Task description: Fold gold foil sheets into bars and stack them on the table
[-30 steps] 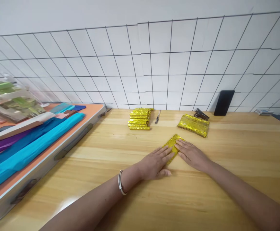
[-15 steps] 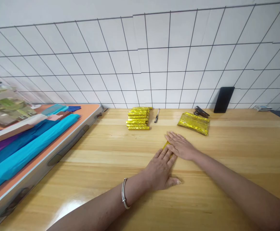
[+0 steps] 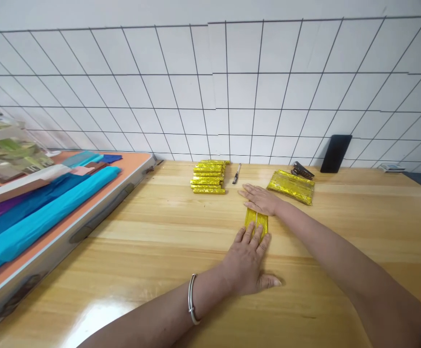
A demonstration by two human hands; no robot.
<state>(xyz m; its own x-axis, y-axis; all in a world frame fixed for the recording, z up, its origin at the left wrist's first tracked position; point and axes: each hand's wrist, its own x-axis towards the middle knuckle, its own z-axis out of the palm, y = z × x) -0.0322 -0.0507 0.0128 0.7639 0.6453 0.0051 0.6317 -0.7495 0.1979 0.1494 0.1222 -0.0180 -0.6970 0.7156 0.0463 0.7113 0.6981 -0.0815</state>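
A folded piece of shiny gold foil paper (image 3: 257, 218) lies flat on the wooden table, with a pale line down its middle. My left hand (image 3: 248, 258) rests palm down on its near end, fingers stretched and thumb out to the right. Across the far end lies my right hand (image 3: 259, 198), flat with fingers pointing left. Both ends of the foil are hidden under the hands. Beyond them sits a row of narrow folded gold foil strips (image 3: 208, 178). A flat stack of gold foil (image 3: 292, 186) is right of my right hand.
A pen (image 3: 237, 174) lies by the strips, and a black stapler (image 3: 302, 170) touches the foil stack. A dark phone-like slab (image 3: 336, 153) leans on the tiled wall. At left, a raised orange-topped case (image 3: 87, 212) carries rolled coloured paper (image 3: 51, 227).
My hands have moved apart along the foil, the right one away from me and the left slightly nearer. More of the gold foil shows between them. The view has shifted slightly.
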